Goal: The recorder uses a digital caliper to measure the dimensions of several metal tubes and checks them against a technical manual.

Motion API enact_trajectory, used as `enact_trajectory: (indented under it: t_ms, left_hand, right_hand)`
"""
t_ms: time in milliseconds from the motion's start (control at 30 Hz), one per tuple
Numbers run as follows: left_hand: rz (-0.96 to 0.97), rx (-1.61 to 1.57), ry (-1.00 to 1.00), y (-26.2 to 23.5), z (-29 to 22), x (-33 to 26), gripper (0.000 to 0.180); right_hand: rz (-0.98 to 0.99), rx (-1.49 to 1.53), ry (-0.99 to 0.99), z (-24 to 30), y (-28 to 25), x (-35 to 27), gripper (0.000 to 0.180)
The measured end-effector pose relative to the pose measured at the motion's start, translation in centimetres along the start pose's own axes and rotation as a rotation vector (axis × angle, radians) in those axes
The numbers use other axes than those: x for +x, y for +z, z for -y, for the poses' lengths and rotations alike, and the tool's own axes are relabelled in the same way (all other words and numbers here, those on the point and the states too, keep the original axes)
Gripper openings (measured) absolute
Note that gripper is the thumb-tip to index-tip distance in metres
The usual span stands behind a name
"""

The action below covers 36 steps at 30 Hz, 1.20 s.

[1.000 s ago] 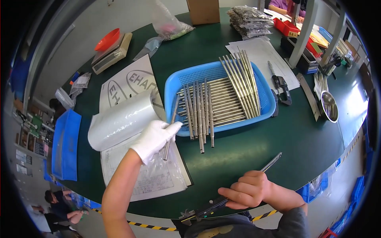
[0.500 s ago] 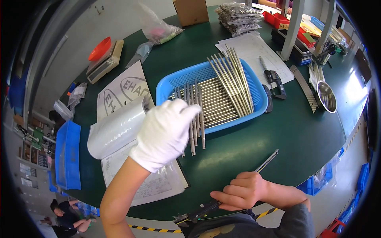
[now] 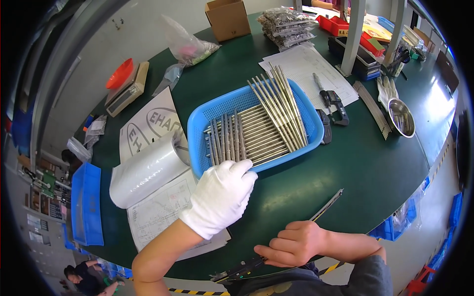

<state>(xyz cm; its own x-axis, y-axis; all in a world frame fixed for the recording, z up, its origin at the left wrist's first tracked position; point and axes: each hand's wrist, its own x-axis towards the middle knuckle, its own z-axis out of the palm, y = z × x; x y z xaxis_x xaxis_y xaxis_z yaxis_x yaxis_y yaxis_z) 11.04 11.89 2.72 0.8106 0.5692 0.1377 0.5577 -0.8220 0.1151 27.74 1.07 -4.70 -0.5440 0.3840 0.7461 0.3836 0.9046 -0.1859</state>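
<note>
Step in hand, as judged: picking a rod for measurement. The left hand (image 3: 220, 195), gloved, hovers at the near rim of the basket (image 3: 200, 133), fingers loosely spread and holding nothing, tips just short of the rods (image 3: 256, 128). The rods lie inside the basket, some stacked crosswise at its far end. The right hand (image 3: 296, 242), nearer than the basket at the worktop (image 3: 345, 167) edge, is clenched around a caliper (image 3: 291, 237). Next move calls for pinching one rod clear of its neighbours.

Gloved left hand (image 3: 219, 197) at blue basket (image 3: 197, 123) of metal rods (image 3: 261, 128), bare right hand (image 3: 294, 244) gripping caliper (image 3: 296, 232)
</note>
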Motion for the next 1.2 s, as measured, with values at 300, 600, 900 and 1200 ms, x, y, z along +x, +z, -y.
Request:
enact_trajectory:
  t_ms: [300, 600, 900, 1200]
  left_hand:
    - [-0.741, -0.813, -0.345, -1.7, 3.7, -0.2, 0.018]
    - [-1.12, -0.566, -0.514, -10.9, 3.8, -13.8, 0.027]
    - [-0.843, -0.717, -0.869, -6.5, 3.3, -17.4, 0.024]
    - [-0.454, -0.875, -1.035, 2.1, 4.6, -18.3, 0.037]
  right_hand:
    - [0.03, -0.004, -0.019, 0.0, 0.0, 0.2, 0.024]
    - [0.077, -0.035, 0.027, 0.2, -0.1, 0.7, 0.025]
    - [0.138, 0.005, 0.041, -0.5, 0.3, 0.6, 0.026]
    - [0.189, -0.004, 0.052, -0.4, 0.5, 0.7, 0.026]
